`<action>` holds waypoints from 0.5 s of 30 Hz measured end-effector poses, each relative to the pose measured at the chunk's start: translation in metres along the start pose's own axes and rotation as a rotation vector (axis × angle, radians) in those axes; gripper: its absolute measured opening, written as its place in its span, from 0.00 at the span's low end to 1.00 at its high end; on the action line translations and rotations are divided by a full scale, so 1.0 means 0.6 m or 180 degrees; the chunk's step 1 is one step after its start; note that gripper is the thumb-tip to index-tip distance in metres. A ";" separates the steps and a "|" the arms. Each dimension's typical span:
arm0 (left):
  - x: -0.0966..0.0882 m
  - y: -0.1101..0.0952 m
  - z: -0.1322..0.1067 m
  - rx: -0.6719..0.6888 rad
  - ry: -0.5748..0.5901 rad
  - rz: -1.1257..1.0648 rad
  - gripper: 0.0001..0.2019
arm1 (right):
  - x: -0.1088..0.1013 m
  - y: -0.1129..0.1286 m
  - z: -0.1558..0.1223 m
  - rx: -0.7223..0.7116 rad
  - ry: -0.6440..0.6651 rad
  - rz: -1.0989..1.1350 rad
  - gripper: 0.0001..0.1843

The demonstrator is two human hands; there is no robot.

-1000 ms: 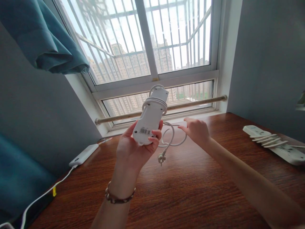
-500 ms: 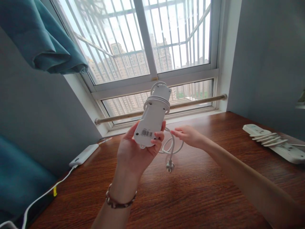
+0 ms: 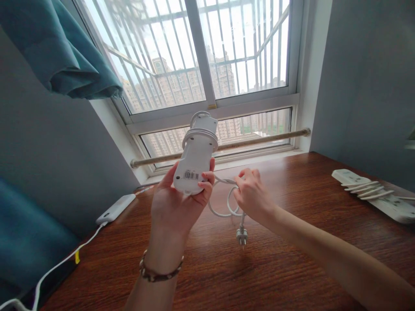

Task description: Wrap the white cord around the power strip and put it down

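My left hand (image 3: 177, 207) grips the lower end of a white power strip (image 3: 196, 157), its back with a barcode label and screws turned toward me. White cord (image 3: 214, 137) is wrapped in several turns round the strip's upper part. To the right, my right hand (image 3: 254, 194) is closed on the loose length of the cord, level with the strip's lower end. Below that hand the cord forms loops, and its plug (image 3: 241, 236) dangles over the wooden table with the prongs pointing down. The strip's front is hidden.
On the right of the table (image 3: 207, 276) lies another white power strip (image 3: 372, 194) with cord wound round it. A white power bank-like box (image 3: 116, 209) with a cable lies at the left edge. Behind are a barred window (image 3: 246, 52), a rail (image 3: 259, 141) and a blue curtain (image 3: 71, 65).
My right hand has closed on the cord, after being beside it with fingers stretched out. The strip in my left hand has shifted slightly left, and the plug has swung right and down.
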State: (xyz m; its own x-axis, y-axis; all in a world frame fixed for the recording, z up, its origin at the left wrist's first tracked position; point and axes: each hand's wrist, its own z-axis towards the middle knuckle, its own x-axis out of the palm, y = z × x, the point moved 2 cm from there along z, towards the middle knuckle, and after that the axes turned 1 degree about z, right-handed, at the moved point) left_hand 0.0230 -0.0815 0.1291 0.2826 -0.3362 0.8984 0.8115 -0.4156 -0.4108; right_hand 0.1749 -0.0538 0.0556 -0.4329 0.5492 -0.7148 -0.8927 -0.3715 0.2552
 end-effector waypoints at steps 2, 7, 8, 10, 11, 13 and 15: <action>-0.003 -0.002 0.003 0.0002 -0.0042 0.0014 0.27 | -0.008 -0.008 0.004 0.0064 0.0057 -0.0092 0.11; -0.009 -0.015 0.009 0.0162 -0.0004 0.0026 0.23 | -0.019 -0.041 0.028 0.0441 0.0720 0.1368 0.17; -0.011 -0.022 0.009 0.0232 0.0009 0.0018 0.23 | -0.021 -0.046 0.034 0.0554 0.0839 0.1850 0.16; -0.012 -0.039 0.007 0.0383 0.0022 0.0003 0.23 | -0.025 -0.059 0.044 0.0967 0.1028 0.2785 0.13; -0.012 -0.050 0.005 0.0480 0.0030 -0.0004 0.24 | -0.028 -0.068 0.048 0.1225 0.1084 0.3158 0.11; -0.011 -0.071 -0.002 0.0689 0.0002 0.0015 0.26 | -0.033 -0.093 0.058 0.1717 0.1020 0.3643 0.09; -0.007 -0.092 -0.013 0.0921 -0.0054 0.0045 0.28 | -0.038 -0.133 0.067 0.2053 0.0822 0.3910 0.08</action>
State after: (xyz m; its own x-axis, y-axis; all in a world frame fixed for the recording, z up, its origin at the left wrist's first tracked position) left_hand -0.0268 -0.0639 0.1468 0.3013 -0.3251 0.8964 0.9189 -0.1519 -0.3640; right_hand 0.2508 -0.0065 0.0777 -0.9941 -0.0465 0.0983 0.1012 -0.0648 0.9928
